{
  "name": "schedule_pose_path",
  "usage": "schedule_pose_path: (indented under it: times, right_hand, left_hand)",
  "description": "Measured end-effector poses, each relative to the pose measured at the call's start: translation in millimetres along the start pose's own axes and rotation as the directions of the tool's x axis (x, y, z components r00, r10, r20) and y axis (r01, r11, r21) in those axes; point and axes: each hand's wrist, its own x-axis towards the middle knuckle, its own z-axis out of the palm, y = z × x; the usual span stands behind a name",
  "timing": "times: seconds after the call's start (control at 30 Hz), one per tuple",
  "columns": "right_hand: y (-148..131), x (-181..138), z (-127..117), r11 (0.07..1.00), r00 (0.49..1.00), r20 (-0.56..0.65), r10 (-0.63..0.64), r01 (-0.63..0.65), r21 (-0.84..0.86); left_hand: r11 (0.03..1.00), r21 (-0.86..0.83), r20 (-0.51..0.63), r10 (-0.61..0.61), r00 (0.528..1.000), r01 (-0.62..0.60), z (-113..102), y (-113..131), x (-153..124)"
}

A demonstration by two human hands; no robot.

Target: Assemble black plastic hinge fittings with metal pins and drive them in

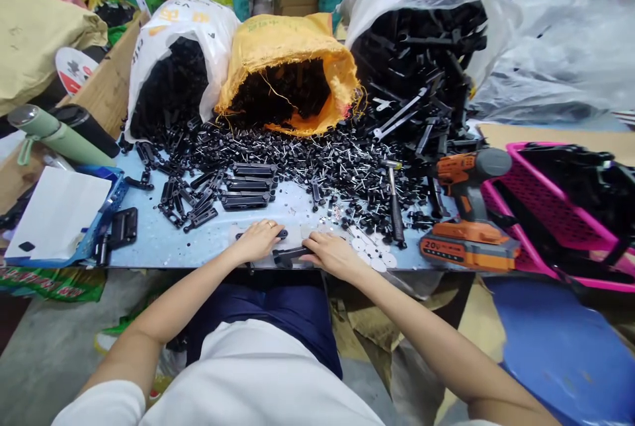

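1 slim black bar (pixel 283 234) at the near edge of the tabletop (pixel 149 241), beneath my left hand (pixel 260 239), grip hidden; 1 black lever (pixel 289 255) just nearer me, its end pinched in my right hand (pixel 328 253). Probably done: 3 lined-up bars (pixel 247 200) beyond; seemingly left: these 2 pieces, heaped loose pins (pixel 342 165), 3 stocked sacks (pixel 288 36).

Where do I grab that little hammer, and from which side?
By the black handle of the hammer, I'd say, coming from the person's side with the right hand. The long grip points toward the near table edge; the metal head lies farther off, among small loose pieces.
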Motion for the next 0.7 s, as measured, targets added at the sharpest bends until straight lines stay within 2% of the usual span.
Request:
schedule_pose_path:
  times: [0.2,0.37,0.53,0.7]
  right_hand:
    - [-1,-2,4,0.998,0.993,0.107,0.052,-0.054,0.016]
    - [-8,2,9,0.999,0.999,0.014,0.046,-0.046,-0.030]
    - [-16,0,-1,0.994,0.985,-0.157,0.068,-0.081,-0.078]
    - [-16,-6,0,0.998,0.978,-0.208,0.006,-0.019,-0.063]
  left_hand:
    - [1.000,0.013,0.014,0.001,1.000,-0.001,-4,8,1]
    - [1.000,0.012,0.013,0.003,1.000,-0.003,-6,15,1]
    - [1.000,-0.009,-0.022,-0.008,1.000,0.008,-2,15,-3]
    - [0.997,-0.073,0.008,0.016,1.000,-0.015,-3,12,-5]
